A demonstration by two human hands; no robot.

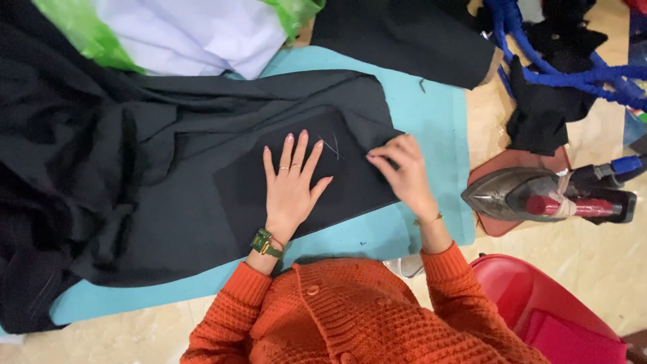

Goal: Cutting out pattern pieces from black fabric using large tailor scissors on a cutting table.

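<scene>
An iron (pixel 522 195) rests on a red-brown pad (pixel 512 162) at the right, with blue cord (pixel 573 74) far right and white cloth (pixel 195 34) far left. The black fabric (pixel 168 182) lies on the turquoise mat (pixel 431 114), its long axis running left to right. The left hand (pixel 291 185) presses flat, fingers spread; the right hand (pixel 401 172) pinches the fabric's right edge.

Packages: a white bag with green edges (pixel 195 30) lies at the top, beyond the black cloth (pixel 168 175).
Labels, signs, screens: none visible.
</scene>
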